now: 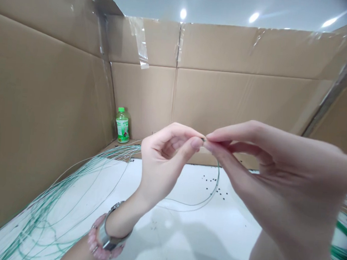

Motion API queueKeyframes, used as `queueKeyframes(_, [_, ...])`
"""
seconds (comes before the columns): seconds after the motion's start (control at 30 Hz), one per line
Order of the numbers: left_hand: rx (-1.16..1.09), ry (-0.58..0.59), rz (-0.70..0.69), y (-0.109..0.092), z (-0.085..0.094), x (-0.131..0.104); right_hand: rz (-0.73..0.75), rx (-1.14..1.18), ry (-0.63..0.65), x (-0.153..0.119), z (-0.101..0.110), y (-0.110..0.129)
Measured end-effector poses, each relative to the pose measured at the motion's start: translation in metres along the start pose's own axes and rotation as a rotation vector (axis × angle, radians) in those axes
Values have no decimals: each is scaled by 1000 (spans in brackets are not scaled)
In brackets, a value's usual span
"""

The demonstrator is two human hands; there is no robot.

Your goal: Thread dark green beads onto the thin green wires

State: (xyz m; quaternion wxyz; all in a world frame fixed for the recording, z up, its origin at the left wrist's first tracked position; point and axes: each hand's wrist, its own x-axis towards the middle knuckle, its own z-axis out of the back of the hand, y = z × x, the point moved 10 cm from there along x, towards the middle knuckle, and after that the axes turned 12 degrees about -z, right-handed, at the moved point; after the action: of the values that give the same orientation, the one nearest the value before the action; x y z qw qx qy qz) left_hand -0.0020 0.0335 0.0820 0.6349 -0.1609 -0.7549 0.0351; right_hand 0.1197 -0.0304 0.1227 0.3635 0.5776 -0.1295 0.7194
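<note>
My left hand (pixel 168 157) and my right hand (pixel 266 169) meet fingertip to fingertip near the middle of the view, raised above the white surface. Each pinches thumb against forefinger. Between the tips shows a tiny dark piece (pixel 203 139), mostly covered by the fingers, so which hand grips it is unclear. A thin green wire (pixel 218 175) hangs from the right fingertips and curves down to the left below the hands. A metal band and pink beads circle my left wrist.
Many thin green and white wires (pixel 50 204) spread over the left side, and more green strands (pixel 344 253) lie at the right edge. Small black bits (pixel 213 180) dot the white surface (pixel 182 243). A green-capped bottle (pixel 122 127) stands in the back left corner. Cardboard walls (pixel 239 99) surround the area.
</note>
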Motion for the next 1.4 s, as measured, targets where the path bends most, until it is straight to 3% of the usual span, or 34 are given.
queueKeyframes(0.1, [-66, -54, 42, 5, 4, -2, -47, 142, 43, 1, -5, -7])
queueKeyframes(0.23, [-68, -64, 61, 8, 5, -2, -61, 228, 8, 0, -3, -10])
queueKeyframes(0.53, [118, 166, 107, 3, 1, 8, -74, 103, 21, -1, -2, -13])
queueKeyframes(0.77, [187, 213, 45, -6, 0, 11, -104, 164, 89, 3, -4, -12])
queueKeyframes(1.0, [350, 219, -136, -23, 4, 15, -111, 203, 116, 2, -9, -14])
queueKeyframes(1.23, [512, 250, -260, -33, 0, 12, -223, 217, 279, 3, -34, -24])
queueKeyframes(1.4, [619, 217, -333, -33, 3, 12, -317, 69, 388, 0, -37, -39])
